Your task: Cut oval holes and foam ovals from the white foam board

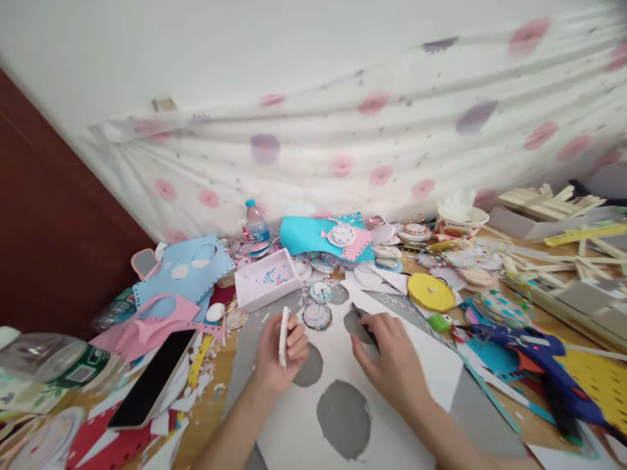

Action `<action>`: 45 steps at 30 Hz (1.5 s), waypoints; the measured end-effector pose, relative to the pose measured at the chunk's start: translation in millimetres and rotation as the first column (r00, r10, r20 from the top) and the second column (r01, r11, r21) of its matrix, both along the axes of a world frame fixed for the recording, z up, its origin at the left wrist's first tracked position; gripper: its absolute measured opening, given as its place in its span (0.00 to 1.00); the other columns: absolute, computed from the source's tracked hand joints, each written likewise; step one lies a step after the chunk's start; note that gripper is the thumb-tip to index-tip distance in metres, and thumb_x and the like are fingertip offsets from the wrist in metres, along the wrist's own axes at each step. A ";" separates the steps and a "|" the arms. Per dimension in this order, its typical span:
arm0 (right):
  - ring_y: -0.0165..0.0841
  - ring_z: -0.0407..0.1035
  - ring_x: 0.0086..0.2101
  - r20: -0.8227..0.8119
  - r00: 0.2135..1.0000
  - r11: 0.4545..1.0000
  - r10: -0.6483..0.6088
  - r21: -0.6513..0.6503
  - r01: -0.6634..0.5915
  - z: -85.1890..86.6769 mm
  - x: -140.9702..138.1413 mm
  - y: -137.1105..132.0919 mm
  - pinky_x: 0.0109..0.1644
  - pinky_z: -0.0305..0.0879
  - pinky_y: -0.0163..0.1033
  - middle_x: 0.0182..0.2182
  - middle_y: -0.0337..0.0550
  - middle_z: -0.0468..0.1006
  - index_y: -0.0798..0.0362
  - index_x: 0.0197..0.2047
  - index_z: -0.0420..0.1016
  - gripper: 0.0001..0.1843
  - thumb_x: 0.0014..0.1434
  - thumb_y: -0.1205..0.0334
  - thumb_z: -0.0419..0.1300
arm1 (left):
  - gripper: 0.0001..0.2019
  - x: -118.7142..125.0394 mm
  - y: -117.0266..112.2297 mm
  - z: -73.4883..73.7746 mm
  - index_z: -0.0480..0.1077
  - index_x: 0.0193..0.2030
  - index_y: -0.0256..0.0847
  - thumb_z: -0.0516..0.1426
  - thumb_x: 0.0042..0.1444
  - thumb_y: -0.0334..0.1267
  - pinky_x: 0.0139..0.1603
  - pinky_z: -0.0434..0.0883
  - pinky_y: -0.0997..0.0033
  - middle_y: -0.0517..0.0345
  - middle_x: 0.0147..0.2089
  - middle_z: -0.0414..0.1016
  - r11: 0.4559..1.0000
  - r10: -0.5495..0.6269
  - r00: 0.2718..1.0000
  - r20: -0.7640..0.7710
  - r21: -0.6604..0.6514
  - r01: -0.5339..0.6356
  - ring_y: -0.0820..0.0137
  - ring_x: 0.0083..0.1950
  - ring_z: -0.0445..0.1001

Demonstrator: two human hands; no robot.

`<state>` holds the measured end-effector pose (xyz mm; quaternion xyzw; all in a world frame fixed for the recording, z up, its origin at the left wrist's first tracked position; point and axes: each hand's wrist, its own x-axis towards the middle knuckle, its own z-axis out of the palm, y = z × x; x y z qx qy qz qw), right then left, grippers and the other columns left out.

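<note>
My left hand [281, 352] is closed around a thin white disc [284, 336], seen nearly edge-on. In my right hand [392, 349] is a slim dark pen-like tool [360, 312]; its tip is too small to tell whether it is a pen or a cutter. Both hands are above a white sheet [392, 418] with several round holes cut through it. Grey mat shows through a large hole [344, 419] near the front. Just beyond my hands lie two decorated paper discs, one with a dark edge [317, 316] and one with teal trim [321, 292].
A white box [268, 281] with small blue bits stands behind my left hand. Left are a phone [154, 378] and a plastic bottle [59, 359]. On the right lie a yellow round case [431, 292] and a blue glue gun [533, 356]. Paper scraps surround the grey mat [475, 405].
</note>
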<state>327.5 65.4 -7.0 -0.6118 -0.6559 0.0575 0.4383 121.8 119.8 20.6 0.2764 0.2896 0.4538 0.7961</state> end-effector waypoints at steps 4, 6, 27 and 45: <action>0.50 0.66 0.38 0.344 0.914 0.972 -0.216 -0.016 0.235 -26.7 23.9 -6.1 0.42 0.63 0.51 0.36 0.55 0.72 0.57 0.44 0.69 0.21 0.56 0.49 0.60 | 0.14 27.8 10.6 -10.6 0.53 0.24 0.41 0.51 0.61 0.32 0.16 0.46 0.85 0.72 0.16 0.41 0.998 -0.053 0.979 0.198 -0.033 0.060 0.81 0.15 0.38; 0.48 0.69 0.35 0.354 0.915 0.964 -0.193 -0.106 0.244 -42.2 33.5 -8.7 0.39 0.65 0.49 0.34 0.52 0.72 0.55 0.41 0.70 0.15 0.56 0.52 0.59 | 0.15 34.2 12.1 -19.2 0.51 0.25 0.41 0.50 0.61 0.29 0.16 0.45 0.85 0.73 0.16 0.40 0.993 -0.086 0.960 0.268 -0.050 0.103 0.80 0.15 0.35; 0.34 0.71 0.28 -0.049 0.919 0.917 0.392 -0.062 -0.395 -10.6 -0.6 22.4 0.31 0.65 0.36 0.30 0.40 0.76 0.48 0.45 0.63 0.07 0.63 0.59 0.55 | 0.12 28.9 24.0 -44.5 0.63 0.29 0.38 0.63 0.54 0.37 0.18 0.47 0.81 0.71 0.16 0.54 0.986 0.060 0.939 0.339 -0.164 -0.004 0.83 0.14 0.48; 0.42 0.69 0.40 0.216 0.797 0.825 0.564 -0.116 -0.553 -4.1 -2.2 25.6 0.43 0.64 0.47 0.43 0.50 0.74 0.52 0.56 0.62 0.15 0.66 0.62 0.51 | 0.13 33.4 20.2 -40.6 0.60 0.27 0.40 0.61 0.52 0.42 0.19 0.46 0.79 0.71 0.13 0.47 0.991 0.040 0.971 0.234 -0.131 -0.010 0.79 0.17 0.42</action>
